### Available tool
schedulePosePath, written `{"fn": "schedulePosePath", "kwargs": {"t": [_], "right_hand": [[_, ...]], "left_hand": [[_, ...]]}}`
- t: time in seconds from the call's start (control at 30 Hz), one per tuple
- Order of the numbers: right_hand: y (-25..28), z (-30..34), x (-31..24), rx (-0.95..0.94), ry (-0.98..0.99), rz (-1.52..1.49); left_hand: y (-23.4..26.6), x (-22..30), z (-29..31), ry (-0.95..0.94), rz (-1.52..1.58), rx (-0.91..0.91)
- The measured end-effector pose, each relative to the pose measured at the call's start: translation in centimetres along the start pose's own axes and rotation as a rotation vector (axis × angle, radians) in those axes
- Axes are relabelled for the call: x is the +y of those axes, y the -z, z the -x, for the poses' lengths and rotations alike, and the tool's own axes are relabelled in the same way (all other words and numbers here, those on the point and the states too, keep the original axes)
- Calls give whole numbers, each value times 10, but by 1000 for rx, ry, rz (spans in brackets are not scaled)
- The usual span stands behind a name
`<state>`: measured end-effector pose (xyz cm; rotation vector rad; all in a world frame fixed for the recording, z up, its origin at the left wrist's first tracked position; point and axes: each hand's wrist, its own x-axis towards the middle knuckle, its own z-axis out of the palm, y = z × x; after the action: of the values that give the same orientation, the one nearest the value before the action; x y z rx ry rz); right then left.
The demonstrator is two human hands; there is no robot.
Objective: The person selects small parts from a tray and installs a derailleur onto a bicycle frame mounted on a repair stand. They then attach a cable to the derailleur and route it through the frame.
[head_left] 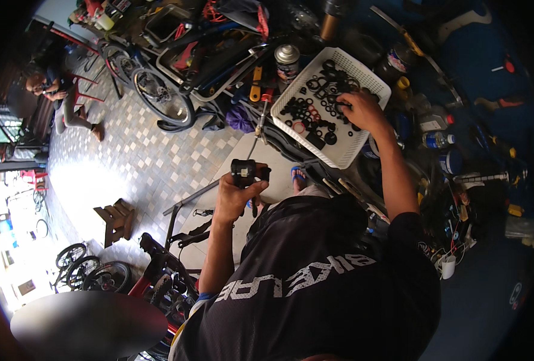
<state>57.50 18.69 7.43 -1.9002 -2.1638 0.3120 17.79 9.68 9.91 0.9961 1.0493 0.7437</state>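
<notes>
Tray [340, 157]: white plastic, perforated, low sheen; small rings [308, 110] in it matt black rubber; black cylindrical part [243, 173] smooth, some gloss, metal or plastic hard to tell here; spray can [287, 62] shiny metal top; stool [117, 223] slatted wood; shirt [321, 307] matt black cloth; purple bundle [239, 119] crumpled cloth; bottle [436, 140] glossy clear plastic; floor [137, 141] smooth tile

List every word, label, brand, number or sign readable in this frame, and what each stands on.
Wording and brands are not copied out here.
Black shirt: large white block letters, upside down, legible.
Spray can: printed label, too small to read.
Dark jar: label, too small to read.
Clear bottle with blue label: too small to read.
Black part in the left hand: pale mark, too blurred to tell.
</notes>
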Motion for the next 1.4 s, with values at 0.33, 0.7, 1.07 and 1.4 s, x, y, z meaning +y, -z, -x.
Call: {"fn": "schedulePosePath", "kwargs": {"t": [0.33,0.7,1.07,1.4], "right_hand": [[-4,3,-17,-25,16,-34],[1,15,-196,88,346,-466],[-44,19,-280,-146,572,-558],[-66,33,-314,-279,698,-530]], "left_hand": [[9,-1,6,-56,5,11],[39,-12,58,-105,213,176],[62,-33,112,-110,455,376],[74,-48,136,-124,569,464]]}}
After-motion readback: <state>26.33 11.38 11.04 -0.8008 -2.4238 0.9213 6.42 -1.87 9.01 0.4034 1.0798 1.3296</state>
